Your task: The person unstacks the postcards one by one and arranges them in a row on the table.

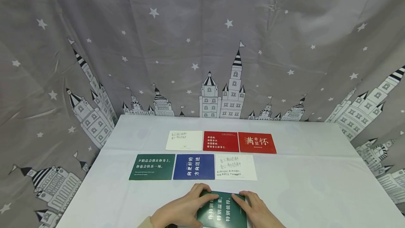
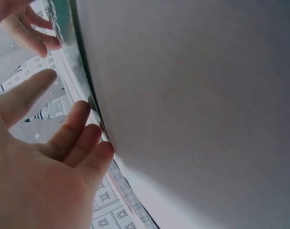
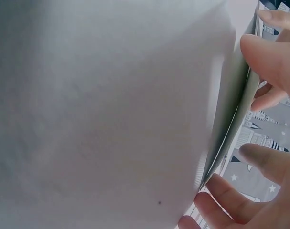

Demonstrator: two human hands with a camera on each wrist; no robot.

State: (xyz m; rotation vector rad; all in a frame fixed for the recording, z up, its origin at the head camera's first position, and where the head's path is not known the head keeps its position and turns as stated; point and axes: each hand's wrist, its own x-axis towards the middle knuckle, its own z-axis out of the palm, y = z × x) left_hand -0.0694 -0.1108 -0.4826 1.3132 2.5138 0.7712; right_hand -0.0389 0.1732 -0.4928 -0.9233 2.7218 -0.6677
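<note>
At the near edge of the table, both hands hold a green postcard (image 1: 222, 214) with white lettering turned sideways. My left hand (image 1: 180, 209) grips its left side, thumb laid over the printed face. On the opposite side my right hand (image 1: 261, 211) holds the right edge, its thumb also on top. Close up in the left wrist view, curled fingertips of the left hand (image 2: 44, 181) meet the card's edge. More than one layer shows along the edge in the right wrist view, beside the fingertips of the right hand (image 3: 264, 205).
Beyond the hands lie two rows of postcards: a green one (image 1: 152, 171), a blue one (image 1: 181, 167) and a white one (image 1: 250, 171) nearer; a white one (image 1: 183, 144) and two red ones, left (image 1: 227, 135) and right (image 1: 269, 143), farther. A grey castle-print curtain (image 1: 177, 38) hangs behind the white table (image 1: 316, 171).
</note>
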